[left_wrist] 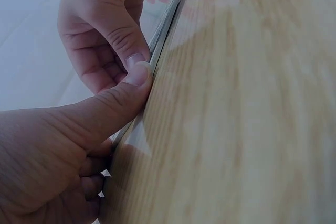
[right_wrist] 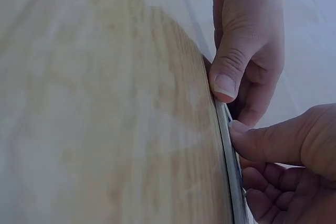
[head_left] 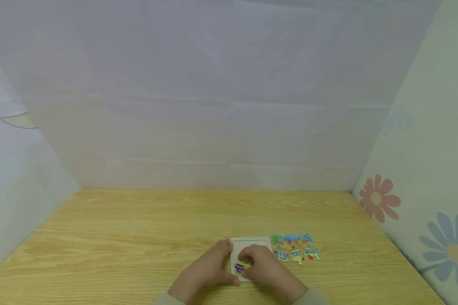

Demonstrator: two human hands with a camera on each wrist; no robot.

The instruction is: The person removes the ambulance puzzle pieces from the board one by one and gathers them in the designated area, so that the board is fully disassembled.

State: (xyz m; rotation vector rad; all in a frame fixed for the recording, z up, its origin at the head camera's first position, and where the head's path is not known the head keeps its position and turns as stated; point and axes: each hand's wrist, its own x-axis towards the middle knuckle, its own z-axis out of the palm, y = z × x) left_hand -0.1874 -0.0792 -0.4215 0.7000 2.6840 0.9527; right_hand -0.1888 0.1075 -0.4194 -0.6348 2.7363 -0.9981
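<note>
A pale square puzzle tray (head_left: 250, 238) lies on the table in the head view. My left hand (head_left: 210, 264) holds it at its left side, fingers along the far part and thumb at the near corner. In the left wrist view that thumb (left_wrist: 123, 90) lies on the tray's near edge. Over the tray's near half is my right hand (head_left: 265, 264), its fingers curled toward the thumb around a yellow puzzle piece (head_left: 245, 263), mostly hidden. Left of it in the tray shows a blue and yellow piece (head_left: 239, 267). In the right wrist view the right thumb (right_wrist: 273, 140) is right at the tray's edge.
Right of the tray, several loose colourful puzzle pieces (head_left: 296, 256) lie in rough rows on the wooden table (head_left: 137, 237). A pale wall (head_left: 229, 127) stands behind the table, and a flower-printed one (head_left: 423, 169) on the right.
</note>
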